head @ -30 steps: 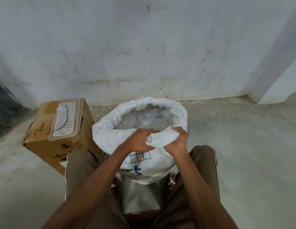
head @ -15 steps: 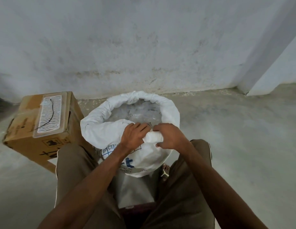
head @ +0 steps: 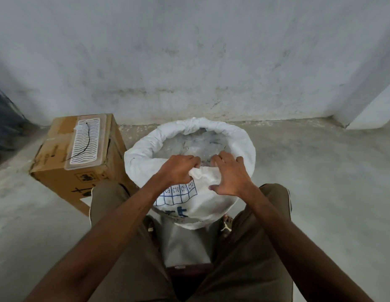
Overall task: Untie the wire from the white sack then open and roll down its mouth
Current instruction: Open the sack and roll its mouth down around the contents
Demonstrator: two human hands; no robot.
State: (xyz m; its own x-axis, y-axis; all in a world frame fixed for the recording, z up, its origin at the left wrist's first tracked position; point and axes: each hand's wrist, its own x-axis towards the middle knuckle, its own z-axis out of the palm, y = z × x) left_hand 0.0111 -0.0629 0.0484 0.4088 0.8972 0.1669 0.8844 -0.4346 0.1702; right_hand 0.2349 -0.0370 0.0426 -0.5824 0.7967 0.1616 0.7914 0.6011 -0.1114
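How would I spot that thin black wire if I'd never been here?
Start at the cardboard box left of the white sack. A white wavy-patterned panel lies on top. The black wire curves across it, the only dark line there.

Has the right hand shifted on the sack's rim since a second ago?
Yes. The right hand was fisted on the near rim of the white sack; now its fingers are spread open, reaching further over the rim toward the sack's mouth.
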